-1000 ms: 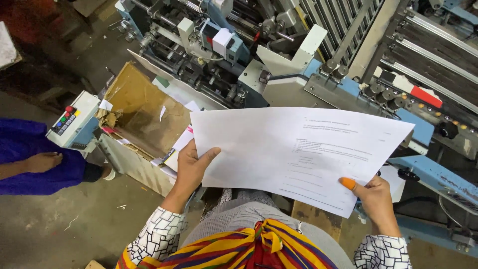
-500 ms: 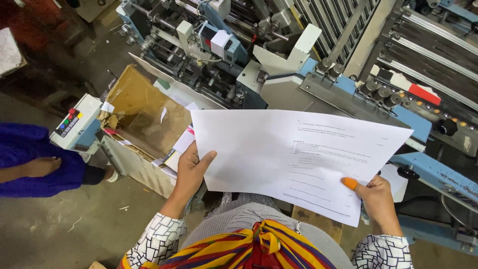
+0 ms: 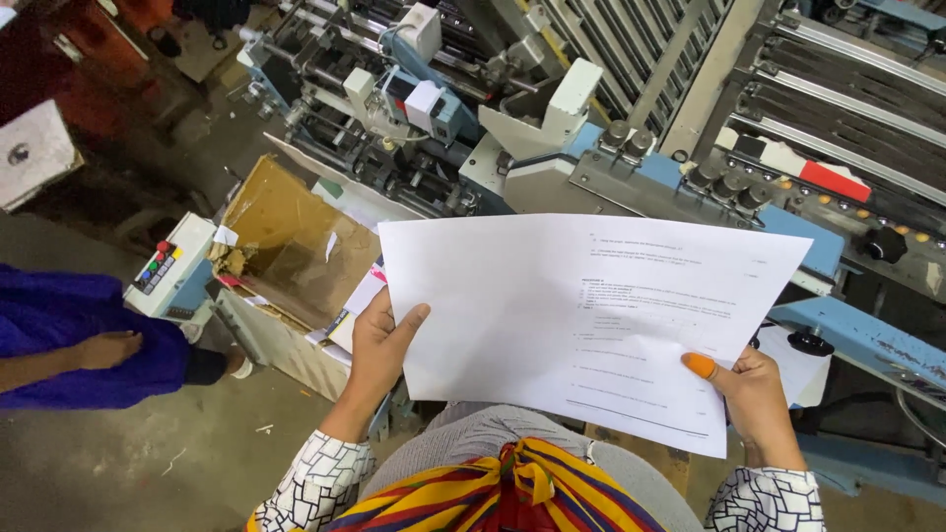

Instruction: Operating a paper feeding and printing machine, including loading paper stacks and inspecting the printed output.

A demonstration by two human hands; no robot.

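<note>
I hold a large white printed sheet of paper flat in front of me with both hands. My left hand grips its left edge, thumb on top. My right hand, thumb nail painted orange, grips the lower right corner. The sheet hangs over the front of a blue and grey paper-folding machine with rollers and knobs.
A brown cardboard box with loose papers stands left of the sheet. A small control panel with coloured buttons sits beside it. Another person in blue clothing is at the far left, a hand resting on the lap. Concrete floor lies below.
The sheet has stayed in both hands and shifted only slightly in view as my head moved. The grip is unchanged.
</note>
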